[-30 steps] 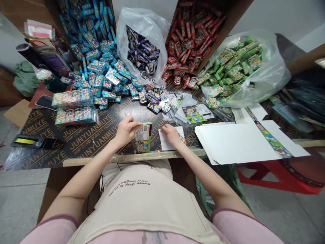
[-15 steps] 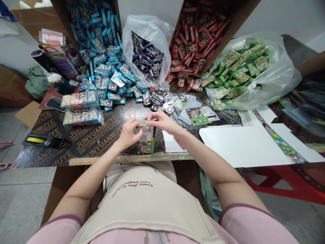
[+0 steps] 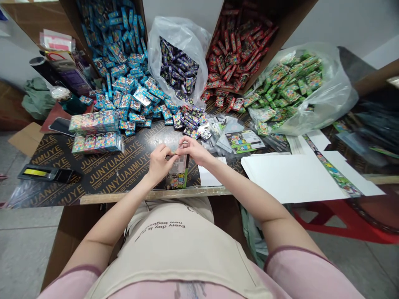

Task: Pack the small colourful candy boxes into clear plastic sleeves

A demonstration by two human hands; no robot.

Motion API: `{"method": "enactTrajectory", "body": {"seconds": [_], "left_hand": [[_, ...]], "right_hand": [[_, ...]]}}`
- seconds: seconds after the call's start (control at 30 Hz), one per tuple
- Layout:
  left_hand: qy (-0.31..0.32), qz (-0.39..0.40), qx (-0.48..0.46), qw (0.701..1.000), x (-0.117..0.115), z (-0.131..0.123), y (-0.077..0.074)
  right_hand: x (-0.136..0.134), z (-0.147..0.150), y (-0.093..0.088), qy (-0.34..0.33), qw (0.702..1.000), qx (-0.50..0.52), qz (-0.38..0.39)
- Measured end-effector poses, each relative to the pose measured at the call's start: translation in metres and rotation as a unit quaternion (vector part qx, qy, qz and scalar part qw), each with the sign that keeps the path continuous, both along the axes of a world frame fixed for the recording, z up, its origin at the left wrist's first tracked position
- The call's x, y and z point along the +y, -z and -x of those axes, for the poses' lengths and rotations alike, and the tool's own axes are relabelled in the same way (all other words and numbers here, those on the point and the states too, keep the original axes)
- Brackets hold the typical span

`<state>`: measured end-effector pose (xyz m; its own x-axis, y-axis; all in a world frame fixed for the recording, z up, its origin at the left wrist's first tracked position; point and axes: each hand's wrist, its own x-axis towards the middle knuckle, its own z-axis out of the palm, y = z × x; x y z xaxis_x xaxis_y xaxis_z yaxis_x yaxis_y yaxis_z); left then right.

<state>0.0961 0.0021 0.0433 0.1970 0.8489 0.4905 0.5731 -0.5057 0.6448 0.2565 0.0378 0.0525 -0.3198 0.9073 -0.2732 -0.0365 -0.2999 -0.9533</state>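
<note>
My left hand (image 3: pixel 160 162) and my right hand (image 3: pixel 191 150) meet over the front middle of the table. Both are closed in a pinch, fingertips almost together. Between them shows a thin sliver, too small to name. Just below the fingertips is a dark printed plastic bag (image 3: pixel 176 179) with green lettering; the fingers cover its upper edge, and I cannot tell whether they grip it. Right of the bag lies a white card (image 3: pixel 213 173), partly under my right forearm. Beyond my hands sit small purple packets (image 3: pixel 190 120).
Blue packets (image 3: pixel 124 83) spill from a carton. A bag of purple packets (image 3: pixel 179 68), red packets (image 3: pixel 233 50) and a bag of green packets (image 3: pixel 293 87) stand behind. Stacked wrapped packs (image 3: pixel 95 132) and a tape dispenser (image 3: pixel 46 173) are left; white sheets (image 3: pixel 289 176) lie right.
My fingertips have come closer together, the right hand moving in toward the left. The whole view has shifted slightly. The printed bag lies in about the same place.
</note>
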Motion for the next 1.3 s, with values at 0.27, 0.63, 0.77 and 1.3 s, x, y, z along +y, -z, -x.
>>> {"method": "enactTrajectory", "body": {"seconds": [0.27,0.63,0.77,1.3], "left_hand": [[-0.057,0.002,0.143,0.988,0.007,0.049,0.005],[0.309,0.156,0.399,0.849,0.020,0.016,0.053],[0.314,0.185,0.361,0.858,0.031,0.015,0.035],[0.116,0.074,-0.078,0.987,0.011,0.036,0.008]], "right_hand": [[0.000,-0.075,0.035,0.062,0.906,-0.361,-0.214],[-0.036,-0.116,0.102,0.027,0.819,-0.510,-0.260],[-0.043,-0.118,0.106,0.051,0.857,-0.449,-0.248],[-0.009,-0.067,-0.012,0.103,0.978,-0.113,-0.140]]}}
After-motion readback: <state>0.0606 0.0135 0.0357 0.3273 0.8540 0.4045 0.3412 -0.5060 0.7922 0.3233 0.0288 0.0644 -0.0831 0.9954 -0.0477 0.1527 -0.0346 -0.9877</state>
